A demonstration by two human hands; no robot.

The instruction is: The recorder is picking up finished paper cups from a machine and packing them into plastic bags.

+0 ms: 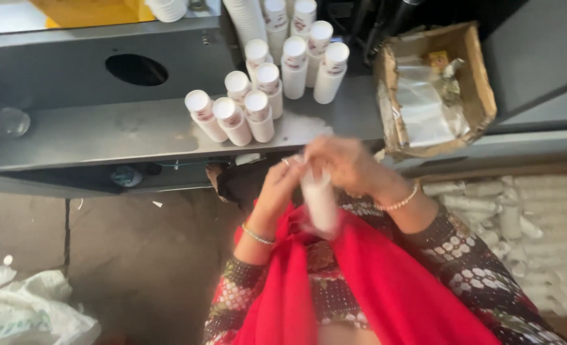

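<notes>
left hand (277,188) + right hand (344,163) – both gripping white bottle (318,203) | shelf (105,131) – capped bottles (258,96) | box (433,86) right

Bottles (264,96) stand on shelf (105,131); carton (433,89) to their right.

Grey metal workbench (105,131) with round hole, bare concrete floor (136,255), daylight

White bottle (318,203) between the left hand (277,185) and right hand (344,163). Red scarf (385,281) over dark sleeves (468,268) with a white-and-red dotted pattern. White capped bottles (258,105) on grey shelf (105,131). Brown cardboard box (481,83). White bags (22,313).
</notes>
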